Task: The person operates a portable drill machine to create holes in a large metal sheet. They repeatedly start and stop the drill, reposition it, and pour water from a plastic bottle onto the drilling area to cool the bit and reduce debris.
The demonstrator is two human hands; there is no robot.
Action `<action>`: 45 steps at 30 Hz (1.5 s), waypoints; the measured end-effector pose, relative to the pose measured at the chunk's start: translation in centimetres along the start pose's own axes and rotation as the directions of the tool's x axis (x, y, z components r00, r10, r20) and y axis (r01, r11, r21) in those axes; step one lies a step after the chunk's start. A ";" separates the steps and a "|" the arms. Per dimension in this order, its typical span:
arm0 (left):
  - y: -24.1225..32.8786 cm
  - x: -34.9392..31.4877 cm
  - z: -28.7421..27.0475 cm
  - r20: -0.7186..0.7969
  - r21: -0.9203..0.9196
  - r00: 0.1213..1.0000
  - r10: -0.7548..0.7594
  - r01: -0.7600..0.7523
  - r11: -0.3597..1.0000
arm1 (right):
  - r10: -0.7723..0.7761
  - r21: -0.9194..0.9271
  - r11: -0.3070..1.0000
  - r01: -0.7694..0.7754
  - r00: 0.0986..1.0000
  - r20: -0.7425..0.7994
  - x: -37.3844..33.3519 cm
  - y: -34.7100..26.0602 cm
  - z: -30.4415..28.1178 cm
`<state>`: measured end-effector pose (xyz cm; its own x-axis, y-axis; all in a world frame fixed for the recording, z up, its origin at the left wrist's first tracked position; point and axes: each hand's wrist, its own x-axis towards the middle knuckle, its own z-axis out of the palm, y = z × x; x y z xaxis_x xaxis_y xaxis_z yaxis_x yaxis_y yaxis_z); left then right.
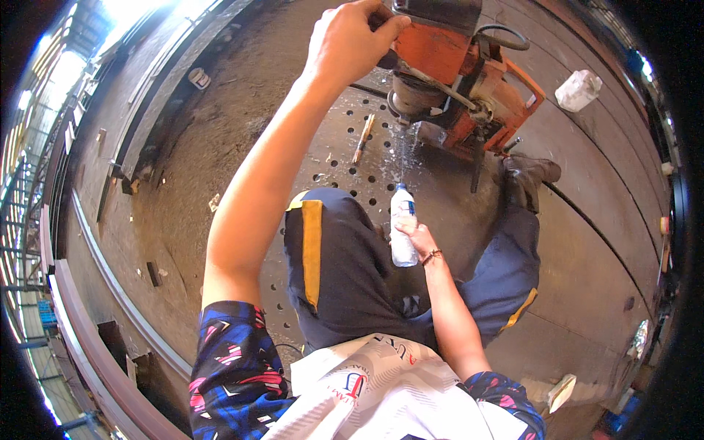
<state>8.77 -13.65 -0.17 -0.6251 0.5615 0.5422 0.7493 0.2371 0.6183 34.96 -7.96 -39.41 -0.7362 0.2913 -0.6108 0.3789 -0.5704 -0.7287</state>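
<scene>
An orange magnetic drill with a black top stands on a dark steel plate drilled with rows of round holes. My left hand reaches up to the drill's left side, its fingers curled round a dark part that the hand mostly hides. My right hand grips a clear plastic water bottle between my knees, cap end pointing away toward the drill. A thin spray of water runs between the bottle's tip and the drill's cutter. Wet specks lie on the plate under the cutter.
A brownish stick lies on the plate among the holes. At the right is a whitish plastic container. A black cable crosses the right side. Long steel beams run along the left. My boot rests beside the drill.
</scene>
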 end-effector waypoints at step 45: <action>-2.0 4.4 3.0 0.517 0.508 0.839 -0.170 -0.140 0.850 | -0.042 -0.325 0.941 -0.095 0.920 -0.390 10.8 4.1 0.2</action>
<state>5.13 -9.29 -0.73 -0.5392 0.8404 0.0557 0.8355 0.5254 0.1610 28.44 -7.34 -48.92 -0.4746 0.5910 -0.6523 0.6091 -0.3144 -0.7281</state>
